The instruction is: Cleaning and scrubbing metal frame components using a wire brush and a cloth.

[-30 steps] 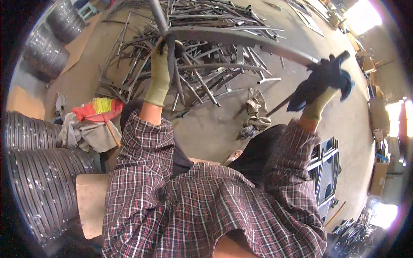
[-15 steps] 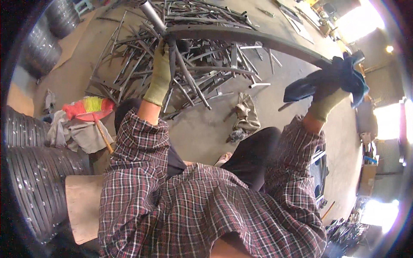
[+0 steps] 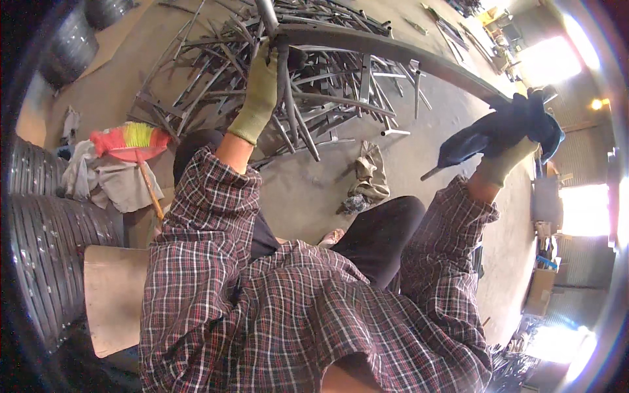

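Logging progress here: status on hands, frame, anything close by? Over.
Left hand grips frame near its left corner. Right hand at its right end, blue cloth there. Metal pile just beyond, contact unclear.

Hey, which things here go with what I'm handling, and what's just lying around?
In the work:
metal frame, in your left hand's grip
dark blue cloth, bunched at your right hand by the frame's end
metal tube pile, perhaps similar parts

Apparently lying about:
red-and-yellow broom
pale cloth beside it
crumpled khaki cloth
black coils
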{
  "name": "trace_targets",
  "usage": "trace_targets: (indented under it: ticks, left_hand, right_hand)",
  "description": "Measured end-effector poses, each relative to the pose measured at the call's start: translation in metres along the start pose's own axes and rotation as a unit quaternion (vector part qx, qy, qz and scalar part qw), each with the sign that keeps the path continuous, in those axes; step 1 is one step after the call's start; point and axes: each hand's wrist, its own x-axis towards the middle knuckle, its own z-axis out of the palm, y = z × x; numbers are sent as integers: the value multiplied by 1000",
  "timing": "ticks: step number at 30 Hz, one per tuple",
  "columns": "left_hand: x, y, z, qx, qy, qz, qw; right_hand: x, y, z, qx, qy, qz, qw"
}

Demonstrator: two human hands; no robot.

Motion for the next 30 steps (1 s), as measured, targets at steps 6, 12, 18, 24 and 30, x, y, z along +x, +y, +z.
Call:
trace_targets:
  ticks: [6, 12, 18, 24, 30]
  left_hand:
    - [-8, 12, 11, -17, 36, -60, 997]
    - [-12, 9, 13, -19, 44, -31, 998]
    - [-9, 32, 5, 114, 3, 9, 993]
    - [-5, 34, 7, 72, 14, -60, 995]
    - [-14, 36, 15, 40, 23, -46, 998]
  right_hand:
    - [16, 13, -3, 159, -13, 63, 985]
    - [10, -2, 8, 291, -11, 79, 953]
    - [14, 11, 13, 6, 11, -9, 1000]
    - [11, -2, 14, -74, 3, -15, 997]
    - [10, 36, -12, 10, -65, 6, 998]
